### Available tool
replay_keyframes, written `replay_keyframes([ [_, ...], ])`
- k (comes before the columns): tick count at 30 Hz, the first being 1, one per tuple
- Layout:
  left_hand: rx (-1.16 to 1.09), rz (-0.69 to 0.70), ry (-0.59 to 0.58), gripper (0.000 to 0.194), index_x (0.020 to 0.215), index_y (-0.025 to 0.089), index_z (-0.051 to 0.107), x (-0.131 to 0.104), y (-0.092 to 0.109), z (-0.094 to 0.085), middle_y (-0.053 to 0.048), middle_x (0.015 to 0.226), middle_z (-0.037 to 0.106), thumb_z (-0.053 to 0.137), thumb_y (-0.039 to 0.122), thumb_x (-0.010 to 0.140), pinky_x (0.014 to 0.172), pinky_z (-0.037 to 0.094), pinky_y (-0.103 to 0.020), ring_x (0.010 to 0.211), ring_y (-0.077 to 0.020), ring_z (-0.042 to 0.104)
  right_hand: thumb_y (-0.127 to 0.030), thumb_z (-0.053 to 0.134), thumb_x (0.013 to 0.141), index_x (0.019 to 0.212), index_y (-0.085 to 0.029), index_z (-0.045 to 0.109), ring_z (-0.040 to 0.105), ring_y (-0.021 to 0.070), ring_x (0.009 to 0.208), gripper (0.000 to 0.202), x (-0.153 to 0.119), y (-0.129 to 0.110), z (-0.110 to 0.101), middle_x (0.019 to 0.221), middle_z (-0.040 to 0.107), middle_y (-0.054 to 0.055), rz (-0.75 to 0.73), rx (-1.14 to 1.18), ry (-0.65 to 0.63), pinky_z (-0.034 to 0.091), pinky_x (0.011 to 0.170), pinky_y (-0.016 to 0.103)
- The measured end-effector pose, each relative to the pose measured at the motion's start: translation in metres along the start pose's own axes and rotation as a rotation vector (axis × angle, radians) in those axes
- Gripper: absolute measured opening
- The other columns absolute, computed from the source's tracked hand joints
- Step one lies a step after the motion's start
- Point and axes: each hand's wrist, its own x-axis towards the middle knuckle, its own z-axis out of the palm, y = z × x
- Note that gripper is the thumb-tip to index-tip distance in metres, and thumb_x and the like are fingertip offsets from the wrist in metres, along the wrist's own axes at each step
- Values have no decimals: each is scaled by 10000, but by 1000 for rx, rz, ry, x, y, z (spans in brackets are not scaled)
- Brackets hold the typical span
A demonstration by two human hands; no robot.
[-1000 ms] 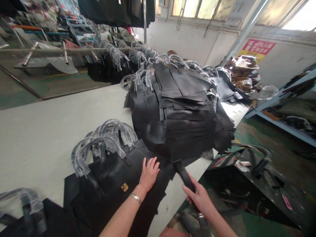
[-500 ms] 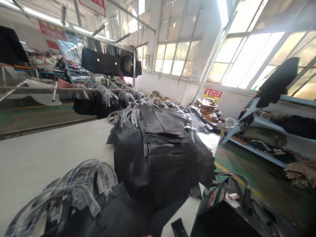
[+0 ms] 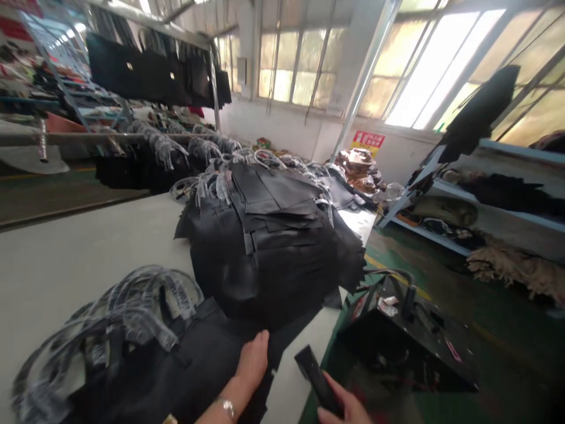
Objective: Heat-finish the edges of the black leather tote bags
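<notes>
My left hand [image 3: 253,360], with a bracelet at the wrist, lies on a black leather-like panel [image 3: 194,359] at the table's near side. Its fingers are stretched out over the panel and partly hidden. Farther right, my right hand [image 3: 346,406] grips a dark, flat, oblong piece [image 3: 315,374] between thumb and fingers, near the table's edge. Left of my left hand, curved bag handles [image 3: 145,312] in clear plastic wrap are heaped over the near panels. Straight ahead rises a big pile of black bag panels [image 3: 286,271], with loose flat black pieces [image 3: 273,188] on top.
Beyond the right table edge stands a black box-like stand [image 3: 397,347] with a cable and small items on it. A blue shelf rack [image 3: 450,235] holds folded materials at the right. Black panels [image 3: 145,70] hang from a metal rail at the back left.
Both hands have come into view from below, the right one gripping the dark oblong piece that lay at the lower edge. The camera has tilted down and turned somewhat right.
</notes>
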Motion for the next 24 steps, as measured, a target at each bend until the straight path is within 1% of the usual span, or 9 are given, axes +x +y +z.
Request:
replay_keyframes([
  [1, -29, -35, -27, 260, 965, 170, 606, -7, -5, -1, -63, 838, 660, 363, 88, 921, 624, 514, -249, 709, -157, 657, -339, 687, 714, 1372, -195, 486, 670, 227, 697, 703, -7, 0, 3, 879, 713, 48, 18, 36, -28, 539, 608, 305],
  [3, -69, -38, -44, 315, 1045, 203, 593, -29, -17, -3, -68, 1012, 663, 306, 117, 951, 786, 523, -262, 921, -156, 648, -352, 648, 725, 1421, -184, 416, 612, 162, 538, 753, -17, -4, 8, 774, 691, 21, 49, 78, -94, 486, 503, 247],
  [6, -92, 2, 57, 285, 1158, 200, 575, -77, -35, -4, -92, 1245, 595, 392, 199, 939, 1015, 443, -379, 1169, -207, 545, -319, 633, 719, 1402, -196, 444, 510, 96, 432, 720, -19, -14, 13, 686, 643, -10, 80, 99, -226, 396, 413, 182],
  [8, -49, 36, 121, 352, 1250, 199, 539, -107, -44, -2, -104, 1355, 525, 466, 249, 909, 1075, 378, -479, 1266, -261, 466, -266, 610, 722, 1380, -202, 470, 472, 76, 408, 676, -16, -20, 17, 632, 605, -29, 81, 104, -300, 366, 394, 160],
  [11, 46, 58, 95, 549, 1403, 236, 395, -137, -51, 3, -94, 1487, 373, 530, 289, 874, 1076, 360, -529, 1358, -294, 343, -218, 586, 717, 1355, -203, 492, 456, 68, 384, 645, -6, -25, 26, 562, 550, -56, 71, 81, -375, 345, 373, 140],
  [14, 89, 66, 60, 634, 1454, 248, 305, -145, -51, 5, -89, 1527, 292, 540, 284, 866, 1071, 372, -511, 1383, -288, 297, -254, 593, 732, 1341, -217, 502, 453, 65, 362, 617, 6, -33, 37, 578, 553, -58, 62, 71, -416, 332, 340, 136],
  [17, 102, 62, 49, 635, 1459, 250, 295, -143, -49, 3, -86, 1537, 268, 532, 282, 871, 1084, 354, -510, 1393, -285, 276, -290, 592, 751, 1340, -229, 498, 461, 63, 363, 599, 14, -40, 44, 609, 566, -51, 43, 55, -412, 338, 334, 135],
  [20, 107, 54, 41, 624, 1456, 250, 299, -142, -48, 2, -87, 1544, 248, 526, 297, 877, 1091, 341, -512, 1401, -281, 258, -253, 581, 745, 1329, -236, 505, 466, 62, 369, 589, 13, -43, 41, 604, 566, -56, 23, 31, -417, 346, 349, 132],
  [24, 91, 40, 46, 603, 1448, 256, 313, -143, -47, 3, -78, 1545, 248, 516, 321, 884, 1102, 321, -516, 1408, -278, 240, -211, 561, 735, 1294, -232, 537, 482, 75, 369, 560, 8, -39, 34, 579, 584, -53, 43, 15, -483, 356, 349, 141],
])
